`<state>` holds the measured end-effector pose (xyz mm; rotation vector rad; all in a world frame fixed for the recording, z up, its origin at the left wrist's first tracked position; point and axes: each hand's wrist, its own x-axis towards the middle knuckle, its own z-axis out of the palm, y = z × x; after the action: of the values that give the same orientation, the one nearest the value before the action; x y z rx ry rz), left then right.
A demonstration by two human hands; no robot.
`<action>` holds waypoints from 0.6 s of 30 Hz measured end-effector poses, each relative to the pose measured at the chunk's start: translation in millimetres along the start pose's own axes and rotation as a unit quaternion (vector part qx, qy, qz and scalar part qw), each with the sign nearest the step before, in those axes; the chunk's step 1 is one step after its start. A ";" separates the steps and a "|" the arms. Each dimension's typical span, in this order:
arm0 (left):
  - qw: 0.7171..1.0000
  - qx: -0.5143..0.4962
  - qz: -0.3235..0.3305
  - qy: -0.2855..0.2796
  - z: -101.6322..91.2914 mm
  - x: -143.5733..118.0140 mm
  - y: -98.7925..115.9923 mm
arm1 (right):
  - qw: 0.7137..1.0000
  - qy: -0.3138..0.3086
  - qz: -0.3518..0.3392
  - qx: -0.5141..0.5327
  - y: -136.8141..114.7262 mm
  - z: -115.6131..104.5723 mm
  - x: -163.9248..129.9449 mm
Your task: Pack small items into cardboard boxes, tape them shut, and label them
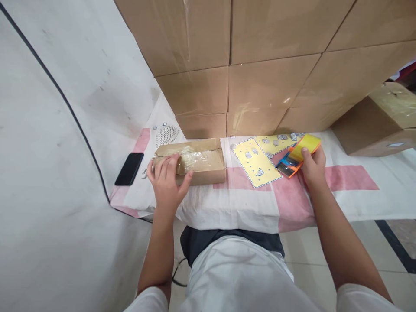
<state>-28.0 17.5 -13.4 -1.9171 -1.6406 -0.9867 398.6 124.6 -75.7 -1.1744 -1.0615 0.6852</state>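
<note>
A small cardboard box (204,175) with clear tape over its top lies on the cloth-covered table. My left hand (167,177) grips its left end, fingers curled over the top and thumb by the front edge. The box's left end is partly hidden by the hand. To the right, my right hand (314,167) is closed around an orange tape dispenser (289,164) with a yellow roll and blue and dark parts. The dispenser's front end is tilted down over the yellow patterned cards (256,164), close to their right side.
Large stacked cardboard boxes (260,86) wall off the back. Another carton (367,125) stands at the right. A black phone (129,169) lies at the table's left end, beside the white wall (48,173) and a black cable (65,99). The tablecloth (344,177) is white and pink.
</note>
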 end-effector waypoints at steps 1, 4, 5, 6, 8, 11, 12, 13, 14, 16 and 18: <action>1.000 0.000 -0.004 0.011 0.5 -0.2 0.0 | 1.000 0.001 0.000 -0.001 0.3 -0.2 -0.4; 1.000 0.009 -0.009 0.016 2.2 -0.3 0.5 | 1.000 0.004 0.006 -0.007 1.0 -2.0 -1.3; 1.000 0.013 -0.007 0.006 2.7 -0.1 0.8 | 1.000 0.004 0.012 -0.008 1.3 -2.8 -1.4; 1.000 0.017 -0.003 -0.007 3.1 0.2 1.3 | 1.000 0.004 0.020 -0.011 1.7 -3.5 -1.2; 0.999 0.026 0.001 -0.020 3.4 0.7 2.8 | 0.999 0.009 0.040 -0.023 3.0 -4.5 -0.3; 0.999 0.029 0.003 0.022 3.8 -0.3 11.2 | 0.997 0.026 0.060 -0.034 5.5 -4.0 1.5; 0.998 0.017 0.009 0.059 4.7 -1.1 17.2 | 0.997 0.025 0.065 -0.031 6.0 -3.3 1.6; 0.995 -0.004 0.023 0.097 6.5 -2.2 25.7 | 0.997 0.023 0.068 -0.030 6.0 -2.4 1.3; 0.990 -0.039 0.047 0.125 9.4 -3.1 36.6 | 0.997 0.022 0.067 -0.037 5.4 -1.3 0.4; 0.977 -0.146 0.113 0.110 18.7 -4.0 65.9 | 0.996 0.024 0.057 -0.069 1.8 2.0 -2.5; 0.949 -0.275 0.151 -0.005 33.5 -1.6 102.2 | 0.995 0.019 0.034 -0.095 -5.0 6.7 -6.3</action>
<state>79.0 19.1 -23.8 -2.4359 -1.0872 -1.4018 389.6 120.3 -72.6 -1.3879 -1.0774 0.6215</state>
